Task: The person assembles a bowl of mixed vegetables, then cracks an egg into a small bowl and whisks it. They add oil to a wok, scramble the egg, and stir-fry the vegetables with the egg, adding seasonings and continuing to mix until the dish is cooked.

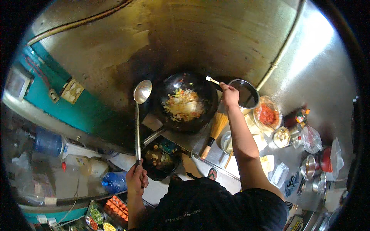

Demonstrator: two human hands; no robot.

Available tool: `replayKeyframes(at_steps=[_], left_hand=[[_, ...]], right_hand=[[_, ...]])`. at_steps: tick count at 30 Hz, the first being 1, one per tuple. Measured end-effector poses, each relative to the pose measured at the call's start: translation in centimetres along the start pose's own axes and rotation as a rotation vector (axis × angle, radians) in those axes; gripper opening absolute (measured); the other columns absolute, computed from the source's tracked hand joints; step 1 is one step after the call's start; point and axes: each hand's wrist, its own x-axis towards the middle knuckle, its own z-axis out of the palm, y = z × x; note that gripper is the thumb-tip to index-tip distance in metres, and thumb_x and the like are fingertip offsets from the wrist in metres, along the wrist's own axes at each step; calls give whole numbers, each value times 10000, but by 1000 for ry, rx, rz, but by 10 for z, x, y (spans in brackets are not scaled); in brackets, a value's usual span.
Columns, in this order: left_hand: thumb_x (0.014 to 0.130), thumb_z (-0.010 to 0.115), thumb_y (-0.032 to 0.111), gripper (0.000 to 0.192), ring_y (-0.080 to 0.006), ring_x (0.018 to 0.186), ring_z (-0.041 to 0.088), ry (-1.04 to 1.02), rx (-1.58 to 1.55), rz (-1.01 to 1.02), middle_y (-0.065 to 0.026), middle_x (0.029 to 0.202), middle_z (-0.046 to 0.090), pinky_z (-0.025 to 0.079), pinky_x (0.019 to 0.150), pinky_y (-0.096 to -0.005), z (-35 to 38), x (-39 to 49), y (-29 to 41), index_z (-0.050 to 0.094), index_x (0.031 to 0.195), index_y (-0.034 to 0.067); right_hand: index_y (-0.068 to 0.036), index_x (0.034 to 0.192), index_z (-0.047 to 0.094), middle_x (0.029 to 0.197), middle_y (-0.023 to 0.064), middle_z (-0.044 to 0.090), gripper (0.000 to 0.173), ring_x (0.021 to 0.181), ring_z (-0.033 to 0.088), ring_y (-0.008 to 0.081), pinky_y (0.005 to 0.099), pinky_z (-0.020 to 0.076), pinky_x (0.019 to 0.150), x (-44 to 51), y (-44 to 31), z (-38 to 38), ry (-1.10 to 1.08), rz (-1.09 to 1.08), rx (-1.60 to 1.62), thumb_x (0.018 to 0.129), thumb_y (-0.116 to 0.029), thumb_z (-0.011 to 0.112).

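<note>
My left hand grips the dark handle end of a long metal ladle. The ladle's bowl is raised to the left of a black wok. Chopped food in pale, orange and green bits lies in the wok. Between the fingers of my right hand is a small spoon, pale-handled, its tip white, pointing over the wok's right rim. A round metal pot with dark contents stands just right of that hand. The wok's metal handle points toward me, behind the ladle.
Beneath the handle sits a dark bin with scraps. A straw wok brush lies on the metal counter, near a bowl partly behind my forearm. A plastic-lined bowl of red food is farther right. An egg tray stands lower left.
</note>
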Motion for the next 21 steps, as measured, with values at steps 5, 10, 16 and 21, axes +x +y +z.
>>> replayKeyframes(at_steps=[5,10,16,21], left_hand=[[1063,582,236,413,-58,432,416,-27,-51,-43,-14,689,561,311,350,-244,36,19,-6,565,1424,35],[1094,518,265,446,-60,411,386,-192,-221,-72,1,696,551,348,317,-251,84,30,-24,485,1491,67],[1128,432,336,443,-88,432,428,-155,-164,-70,-28,762,590,421,325,-306,142,24,-38,453,1509,112],[1124,441,324,434,-68,449,455,-155,-103,-40,-19,753,576,420,330,-276,171,6,-52,466,1499,107]], right_hand=[[-153,806,610,588,-83,395,238,430,316,70,259,227,402,-41,6,-166,83,266,310,947,-288,746],[-133,799,586,547,-75,378,252,391,301,83,278,234,368,-83,17,-398,593,204,276,908,-260,774],[-62,813,748,684,90,674,239,598,628,261,395,515,633,-80,31,-554,1095,-120,-594,887,-289,753],[-82,883,749,951,133,704,252,870,687,376,492,549,795,-78,29,-568,771,-317,-1301,911,-329,714]])
